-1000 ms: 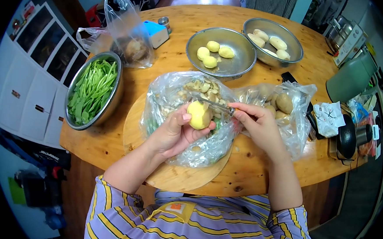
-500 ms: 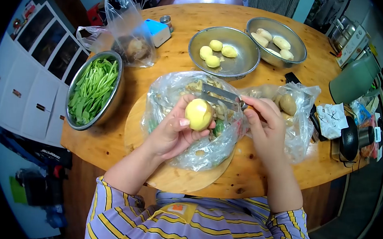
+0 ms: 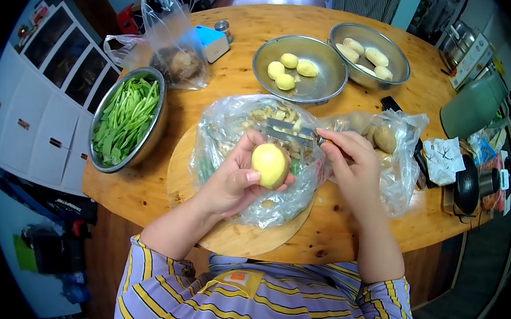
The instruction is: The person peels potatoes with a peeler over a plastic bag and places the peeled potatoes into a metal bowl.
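A bare left hand (image 3: 236,180) wraps its fingers round a yellow, mostly peeled potato (image 3: 270,164), while a bare right hand (image 3: 350,162) grips the handle of a silver-bladed metal peeler (image 3: 291,142), apart from the potato and just beyond it. Both are above a clear, crinkled plastic bag (image 3: 252,216) of pale and brown peelings (image 3: 275,113), which rests on a round, light wooden board (image 3: 233,241). At right, a second clear plastic bag (image 3: 408,129) holds brown, unpeeled potatoes (image 3: 384,138). Farther back, a round silver metal colander (image 3: 324,93) contains four peeled yellow potatoes (image 3: 285,82); beside it, a deep silver metal basin (image 3: 399,58) contains pale, oblong vegetables (image 3: 376,57). At left, a round stainless-steel bowl (image 3: 151,134) brims with green leafy stems (image 3: 123,119), near a tall, clear plastic carrier bag (image 3: 161,19) with brownish lumps (image 3: 182,65) inside
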Demonstrator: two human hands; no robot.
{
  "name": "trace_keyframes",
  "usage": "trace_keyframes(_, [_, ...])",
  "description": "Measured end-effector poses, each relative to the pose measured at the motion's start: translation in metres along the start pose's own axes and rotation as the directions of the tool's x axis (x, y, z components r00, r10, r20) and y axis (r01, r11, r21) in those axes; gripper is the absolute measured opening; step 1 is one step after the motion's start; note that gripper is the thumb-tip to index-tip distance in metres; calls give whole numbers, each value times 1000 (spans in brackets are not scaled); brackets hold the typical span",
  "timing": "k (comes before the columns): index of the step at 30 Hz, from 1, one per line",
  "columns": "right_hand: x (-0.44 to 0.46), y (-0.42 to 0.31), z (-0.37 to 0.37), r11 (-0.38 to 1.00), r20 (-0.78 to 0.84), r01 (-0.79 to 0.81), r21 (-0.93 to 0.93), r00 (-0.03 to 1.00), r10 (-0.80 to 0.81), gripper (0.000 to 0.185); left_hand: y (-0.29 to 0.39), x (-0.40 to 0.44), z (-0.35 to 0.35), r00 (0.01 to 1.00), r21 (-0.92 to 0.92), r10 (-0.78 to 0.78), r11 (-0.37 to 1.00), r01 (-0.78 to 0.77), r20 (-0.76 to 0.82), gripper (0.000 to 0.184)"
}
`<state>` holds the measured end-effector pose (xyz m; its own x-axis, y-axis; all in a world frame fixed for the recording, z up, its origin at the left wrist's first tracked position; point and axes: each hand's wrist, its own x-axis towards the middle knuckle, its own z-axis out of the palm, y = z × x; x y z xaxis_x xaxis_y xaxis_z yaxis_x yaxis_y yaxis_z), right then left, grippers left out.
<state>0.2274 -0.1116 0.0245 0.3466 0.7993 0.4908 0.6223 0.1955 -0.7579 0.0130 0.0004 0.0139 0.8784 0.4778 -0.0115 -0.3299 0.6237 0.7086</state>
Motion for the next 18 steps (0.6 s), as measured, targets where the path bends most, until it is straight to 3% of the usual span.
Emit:
trace_keyframes(2, [-2, 4, -1, 905, 124, -342, 252, 939, 320, 20, -1, 1, -2, 997, -15, 5, 1000, -4, 72, 62])
trace_keyframes(3, [-1, -1, -2, 867, 148, -388, 313, 922, 359, 20, -1, 2, -3, 997, -14, 7, 1000, -6, 79, 59])
trace_keyframes(6, [-4, -22, 0, 938, 67, -178, 299, 984, 165, 19, 0, 2, -3, 998, -22, 4, 1000, -2, 70, 54])
trace_keyframes(7, [-4, -18, 3, 980, 11, 60, 189, 998, -63, 22, 1, 1, 0, 998, -32, 1, 999, 1, 58, 55])
trace_keyframes(11, [-3, -21, 5, 959, 9, 280, -36, 960, -280, 23, -3, 2, -6, 992, -23, -9, 1000, 12, 124, 58])
trace_keyframes(14, [-3, -9, -2, 988, 135, -56, 145, 990, 36, 22, -3, 3, -6, 984, 1, -10, 1000, 10, 176, 61])
trace_keyframes(17, [0, 14, -5, 816, 257, -469, 337, 880, 400, 22, -1, 1, -5, 979, 25, -7, 1000, 2, 205, 63])
trace_keyframes(18, [1, 12, -6, 842, 226, -416, 342, 907, 356, 22, -2, 1, -5, 978, 27, 1, 1000, -6, 207, 63])
